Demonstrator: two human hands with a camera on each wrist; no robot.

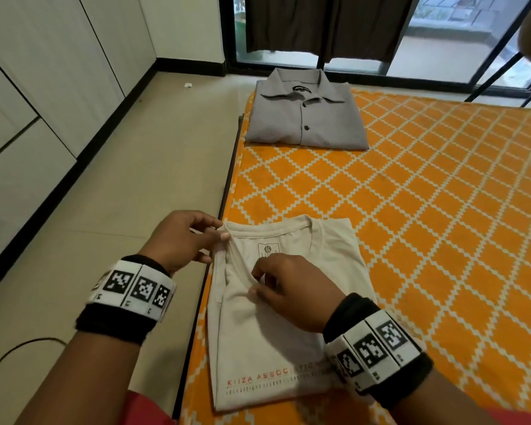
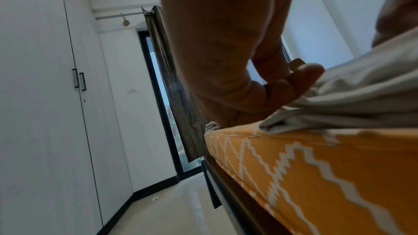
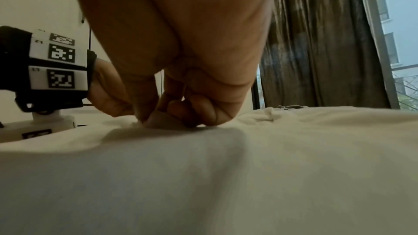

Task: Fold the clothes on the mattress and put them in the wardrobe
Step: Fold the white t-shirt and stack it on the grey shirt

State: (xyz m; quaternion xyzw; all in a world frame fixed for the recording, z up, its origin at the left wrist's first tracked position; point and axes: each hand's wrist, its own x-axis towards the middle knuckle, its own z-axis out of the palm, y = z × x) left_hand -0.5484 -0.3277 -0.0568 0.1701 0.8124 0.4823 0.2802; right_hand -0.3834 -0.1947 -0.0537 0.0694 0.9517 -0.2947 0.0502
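A cream T-shirt (image 1: 258, 338) with red lettering lies folded lengthwise near the left edge of the orange patterned mattress (image 1: 426, 210). My left hand (image 1: 184, 237) pinches the shirt's shoulder corner beside the collar between thumb and fingers. My right hand (image 1: 285, 286) pinches the front of the neckline, fingers curled onto the cloth. In the left wrist view the thumb (image 2: 300, 76) presses the cream fabric (image 2: 361, 92) at the mattress edge. The right wrist view shows curled fingers (image 3: 203, 112) bunching the T-shirt (image 3: 226, 176). A folded grey button shirt (image 1: 304, 115) lies at the far corner.
White wardrobe doors (image 1: 43, 87) with black handles (image 2: 79, 81) run along the left, across a strip of tiled floor (image 1: 129, 194). A dark curtain (image 1: 319, 26) hangs over the glass door at the far end. A black cable (image 1: 16, 351) lies on the floor near me.
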